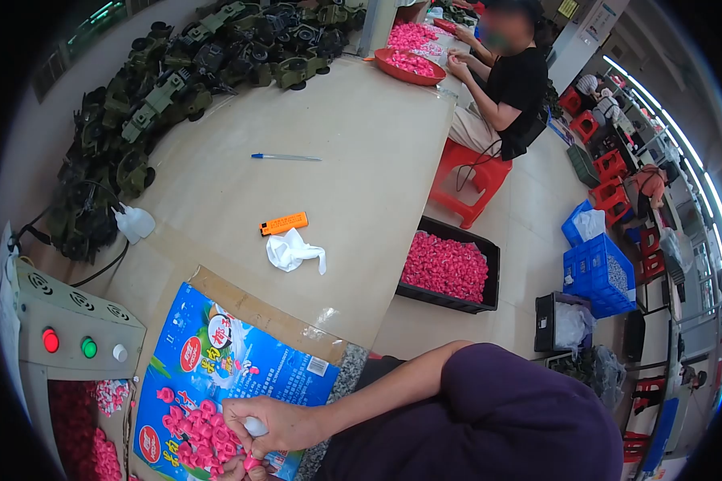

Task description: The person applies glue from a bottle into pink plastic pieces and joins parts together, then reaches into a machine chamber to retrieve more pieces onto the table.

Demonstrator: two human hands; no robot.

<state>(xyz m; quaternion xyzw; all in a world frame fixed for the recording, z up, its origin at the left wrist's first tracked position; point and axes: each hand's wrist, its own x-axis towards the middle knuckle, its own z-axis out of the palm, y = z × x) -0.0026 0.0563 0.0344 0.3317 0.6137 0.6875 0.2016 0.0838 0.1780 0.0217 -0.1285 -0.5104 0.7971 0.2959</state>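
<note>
My right hand (285, 425) is closed around a whitish thing with a rounded end (255, 426); the rest of it is hidden in my fist. Just below, at the bottom edge, my left hand (245, 470) pinches a small pink plastic part (251, 462), and is partly cut off by the frame. The two hands nearly meet there. Beside them a heap of pink plastic parts (196, 433) lies on a blue printed cardboard sheet (273, 361).
A machine with red, green and white buttons (80, 345) stands left. On the table lie a white crumpled tissue (293, 251), an orange box cutter-sized item (284, 223), a pen (286, 157) and piled green toy vehicles (160, 104). A co-worker (513, 88) sits beyond a crate of pink parts (489, 301).
</note>
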